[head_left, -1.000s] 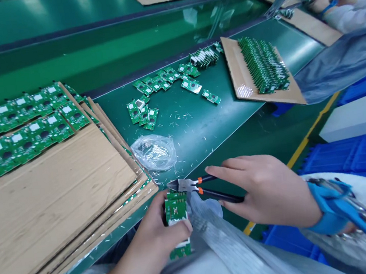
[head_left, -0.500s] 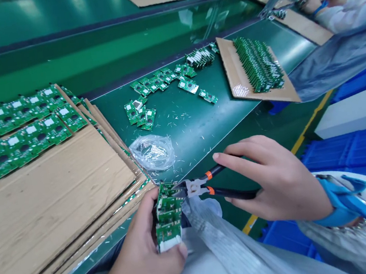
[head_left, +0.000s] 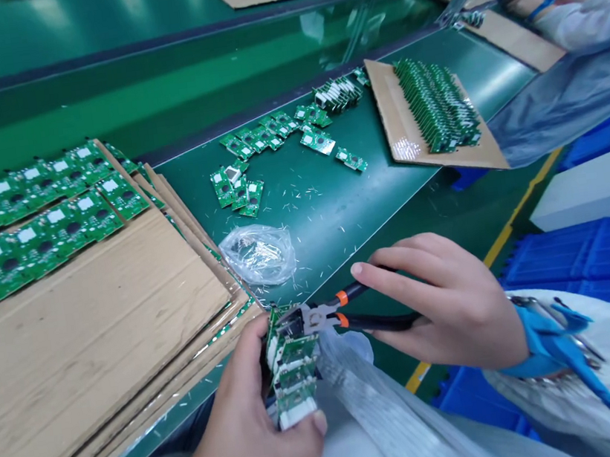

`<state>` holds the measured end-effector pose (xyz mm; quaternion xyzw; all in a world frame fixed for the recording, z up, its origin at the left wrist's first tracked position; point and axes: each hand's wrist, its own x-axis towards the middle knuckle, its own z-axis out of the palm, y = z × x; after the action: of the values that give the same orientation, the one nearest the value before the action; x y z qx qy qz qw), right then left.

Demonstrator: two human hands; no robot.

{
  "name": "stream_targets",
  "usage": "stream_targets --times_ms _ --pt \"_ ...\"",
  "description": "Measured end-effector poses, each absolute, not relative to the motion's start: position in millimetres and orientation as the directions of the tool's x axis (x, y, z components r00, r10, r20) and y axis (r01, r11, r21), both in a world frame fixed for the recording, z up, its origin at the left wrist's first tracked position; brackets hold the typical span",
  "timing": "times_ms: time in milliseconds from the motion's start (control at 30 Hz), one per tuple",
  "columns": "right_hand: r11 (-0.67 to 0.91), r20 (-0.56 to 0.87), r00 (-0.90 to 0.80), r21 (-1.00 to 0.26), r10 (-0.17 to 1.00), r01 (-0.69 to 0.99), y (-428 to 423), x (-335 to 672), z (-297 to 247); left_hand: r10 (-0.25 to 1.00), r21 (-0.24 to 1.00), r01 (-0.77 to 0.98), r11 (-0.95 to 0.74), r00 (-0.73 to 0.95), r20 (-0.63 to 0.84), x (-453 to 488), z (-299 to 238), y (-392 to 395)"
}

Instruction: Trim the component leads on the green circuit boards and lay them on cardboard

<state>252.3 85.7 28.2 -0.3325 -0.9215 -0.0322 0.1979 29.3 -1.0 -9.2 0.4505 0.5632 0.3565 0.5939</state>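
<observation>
Within left hand (head_left: 243, 416), thin green boards (head_left: 295, 355)

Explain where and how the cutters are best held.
The cutters are probably best gripped by the black handles, behind the orange bands, from the right: the handles splay that way, while the tool points left toward circuit boards in the left hand.

The only view looks from the person's head, forward and down. The left hand (head_left: 245, 416) and right hand (head_left: 450, 307) are close below it; the green bench (head_left: 331, 217) recedes toward the upper right.
</observation>
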Motion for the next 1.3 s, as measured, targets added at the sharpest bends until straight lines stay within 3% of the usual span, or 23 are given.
stream_targets --times_ms 133,533,633,767,833,933,1033,1167,1300 --pt "0.766 0.405 -0.690 -0.042 0.601 0.642 84 251 24 0.940 0.948 0.056 0.313 0.124 -0.318 32 -8 5" --pt "0.770 0.412 -0.704 0.008 0.579 0.638 83 248 21 0.899 0.901 0.001 0.433 0.079 -0.432 35 -9 4" --pt "0.759 0.308 -0.714 -0.039 0.628 0.650 82 250 23 0.839 0.839 -0.100 0.535 0.184 -0.512 34 -7 9" --pt "0.713 0.035 -0.724 -0.214 0.689 0.668 85 253 28 0.747 0.727 -0.202 0.656 0.314 -0.586 31 -10 13" --pt "0.676 -0.029 -0.711 -0.283 0.703 0.680 88 256 32 0.732 0.710 -0.209 0.673 0.327 -0.598 28 -13 11" --pt "0.654 0.001 -0.687 -0.308 0.727 0.691 90 260 35 0.757 0.731 -0.218 0.647 0.300 -0.581 23 -18 6" --pt "0.672 0.122 -0.668 -0.263 0.734 0.692 90 263 34 0.783 0.746 -0.244 0.620 0.258 -0.566 23 -16 2" --pt "0.720 0.235 -0.682 -0.171 0.692 0.672 89 264 29 0.784 0.755 -0.215 0.620 0.140 -0.604 29 5 3" --pt "0.755 0.289 -0.701 -0.162 0.652 0.635 88 261 27 0.772 0.739 -0.239 0.630 0.091 -0.629 34 17 1"
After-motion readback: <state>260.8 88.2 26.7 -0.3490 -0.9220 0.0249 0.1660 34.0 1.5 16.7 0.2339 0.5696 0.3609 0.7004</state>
